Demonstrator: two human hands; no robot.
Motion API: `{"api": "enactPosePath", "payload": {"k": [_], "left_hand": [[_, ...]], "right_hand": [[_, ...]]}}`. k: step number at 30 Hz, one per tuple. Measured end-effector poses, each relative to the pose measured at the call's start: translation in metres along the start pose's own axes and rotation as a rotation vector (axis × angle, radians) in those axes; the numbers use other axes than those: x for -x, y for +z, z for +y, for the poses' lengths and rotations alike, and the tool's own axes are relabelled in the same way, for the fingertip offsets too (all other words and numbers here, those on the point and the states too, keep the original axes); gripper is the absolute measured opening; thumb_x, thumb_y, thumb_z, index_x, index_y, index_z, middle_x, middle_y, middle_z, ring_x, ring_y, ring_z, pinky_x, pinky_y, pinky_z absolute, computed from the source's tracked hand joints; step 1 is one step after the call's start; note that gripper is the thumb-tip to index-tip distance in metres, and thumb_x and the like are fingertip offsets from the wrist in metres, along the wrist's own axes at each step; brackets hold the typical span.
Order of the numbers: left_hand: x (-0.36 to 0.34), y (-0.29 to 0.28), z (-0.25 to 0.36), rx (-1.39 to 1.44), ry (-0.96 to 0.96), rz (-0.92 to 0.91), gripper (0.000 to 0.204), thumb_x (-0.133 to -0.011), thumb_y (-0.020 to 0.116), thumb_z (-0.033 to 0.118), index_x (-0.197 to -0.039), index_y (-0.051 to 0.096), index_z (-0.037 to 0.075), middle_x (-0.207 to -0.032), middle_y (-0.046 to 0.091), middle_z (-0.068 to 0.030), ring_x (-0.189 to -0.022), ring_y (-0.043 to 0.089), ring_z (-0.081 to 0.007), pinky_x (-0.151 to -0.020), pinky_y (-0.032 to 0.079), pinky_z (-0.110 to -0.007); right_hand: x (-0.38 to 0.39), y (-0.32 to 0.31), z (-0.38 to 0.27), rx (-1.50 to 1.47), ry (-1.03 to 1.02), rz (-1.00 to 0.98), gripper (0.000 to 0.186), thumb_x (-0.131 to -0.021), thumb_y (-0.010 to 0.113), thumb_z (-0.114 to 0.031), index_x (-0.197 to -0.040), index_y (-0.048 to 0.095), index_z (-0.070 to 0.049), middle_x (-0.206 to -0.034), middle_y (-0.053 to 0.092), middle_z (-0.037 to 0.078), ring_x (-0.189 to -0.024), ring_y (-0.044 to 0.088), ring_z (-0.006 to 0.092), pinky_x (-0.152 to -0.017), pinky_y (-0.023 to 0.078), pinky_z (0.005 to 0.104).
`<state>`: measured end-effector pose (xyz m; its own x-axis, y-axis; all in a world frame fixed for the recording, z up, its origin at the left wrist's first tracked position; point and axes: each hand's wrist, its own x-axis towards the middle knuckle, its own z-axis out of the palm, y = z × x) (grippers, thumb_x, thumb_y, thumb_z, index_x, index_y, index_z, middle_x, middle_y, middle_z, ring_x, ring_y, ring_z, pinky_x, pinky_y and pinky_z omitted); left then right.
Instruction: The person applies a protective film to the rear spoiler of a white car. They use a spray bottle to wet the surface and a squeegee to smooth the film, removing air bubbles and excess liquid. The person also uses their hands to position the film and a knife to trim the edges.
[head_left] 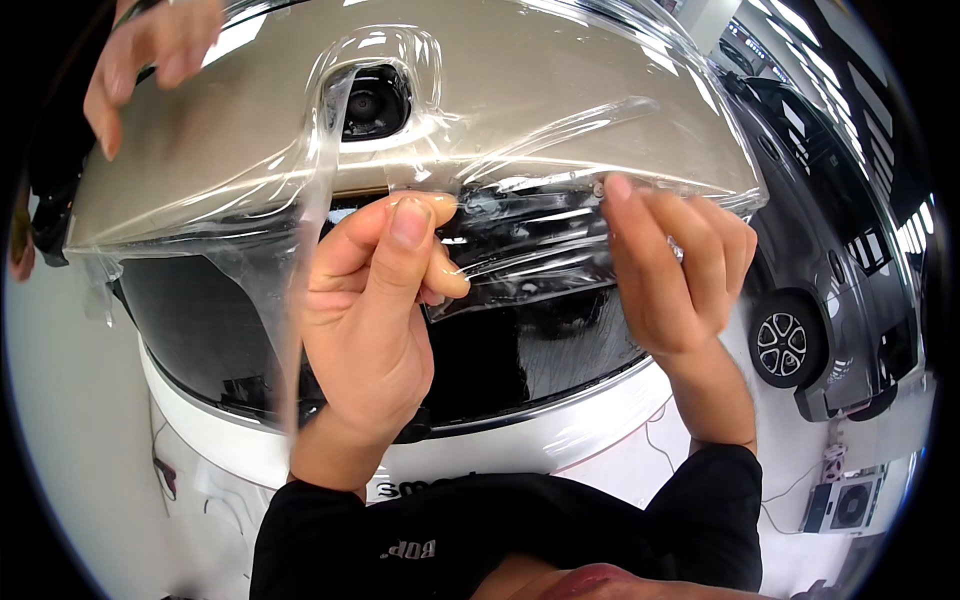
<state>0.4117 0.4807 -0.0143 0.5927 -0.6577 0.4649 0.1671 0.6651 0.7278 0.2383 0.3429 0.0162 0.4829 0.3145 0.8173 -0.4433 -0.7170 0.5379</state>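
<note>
In the head view, a clear film (pixel 530 245) is held up in two bare hands near the centre of the dial, spread over a gold body panel (pixel 230 130) towards twelve. By the left hand (pixel 370 290), at nine o'clock, its edge is nipped between thumb and forefinger; by the right hand (pixel 670 260), between two and three, it is clamped in curled fingers, the hands well apart! The span between them is stretched lengthwise nine to three, tipped up slightly at three, its creases gleaming over a black panel (pixel 500 355). At eleven, a black recess (pixel 398 85) is filled by a round dark part (pixel 367 103), its nine-o'clock side crossed by a narrow fold dropping towards six. At ten, another person's hand (pixel 160 50) is caught, blurred. Dark lettering (pixel 420 489) on the white bumper (pixel 220 440), near half past six, is partly covered by the black shirt (pixel 600 530); pale lettering (pixel 410 550) is carried there too. At three, a dark car (pixel 840 270) is parked.
</note>
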Motion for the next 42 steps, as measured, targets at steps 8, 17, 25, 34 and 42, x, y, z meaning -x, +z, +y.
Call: {"api": "enactPosePath", "payload": {"k": [8,17,25,34,42], "left_hand": [[-0.004,-0.005,0.000,0.062,0.043,-0.038,0.023,-0.102,0.063,0.018,-0.108,0.072,-0.003,-0.070,0.068,-0.0049,-0.061,0.057,-0.0084,-0.057,0.041,-0.022],[-0.004,-0.005,0.003,0.010,0.013,-0.020,0.025,-0.103,0.062,0.018,-0.107,0.071,-0.005,-0.069,0.066,-0.0035,-0.061,0.057,-0.0080,-0.058,0.041,-0.022],[-0.006,-0.014,-0.006,-0.044,0.003,-0.008,0.026,-0.102,0.063,0.019,-0.106,0.071,-0.005,-0.071,0.068,-0.0058,-0.062,0.059,-0.0076,-0.060,0.044,-0.021],[-0.006,-0.006,-0.002,-0.085,-0.047,0.070,0.023,-0.101,0.064,0.016,-0.104,0.072,-0.005,-0.069,0.064,-0.0030,-0.061,0.056,-0.0072,-0.057,0.040,-0.020],[-0.007,-0.006,-0.006,-0.288,0.064,0.070,0.023,-0.101,0.064,0.016,-0.102,0.071,-0.006,-0.069,0.066,-0.0038,-0.060,0.057,-0.0066,-0.057,0.041,-0.019]], "right_hand": [[-0.013,-0.012,0.004,-0.164,-0.085,0.028,0.031,-0.070,0.084,-0.009,-0.100,0.077,-0.003,-0.086,0.062,0.001,-0.077,0.058,0.0162,-0.065,0.045,0.0293],[-0.015,-0.016,0.003,-0.227,-0.084,-0.022,0.032,-0.068,0.084,-0.006,-0.098,0.076,0.001,-0.084,0.062,0.003,-0.073,0.058,0.0177,-0.058,0.047,0.0295],[-0.015,-0.020,-0.002,-0.331,-0.076,-0.191,0.033,-0.070,0.083,-0.005,-0.102,0.076,0.000,-0.084,0.062,0.005,-0.072,0.060,0.0204,-0.060,0.048,0.0329],[-0.017,-0.007,0.006,-0.320,-0.237,-0.197,0.039,-0.061,0.071,-0.008,-0.097,0.077,0.004,-0.078,0.059,0.006,-0.064,0.057,0.0170,-0.056,0.043,0.0275],[-0.017,-0.008,0.007,-0.304,-0.218,-0.244,0.044,-0.061,0.070,-0.009,-0.104,0.076,0.004,-0.079,0.058,0.005,-0.065,0.056,0.0162,-0.057,0.043,0.0287]]}}
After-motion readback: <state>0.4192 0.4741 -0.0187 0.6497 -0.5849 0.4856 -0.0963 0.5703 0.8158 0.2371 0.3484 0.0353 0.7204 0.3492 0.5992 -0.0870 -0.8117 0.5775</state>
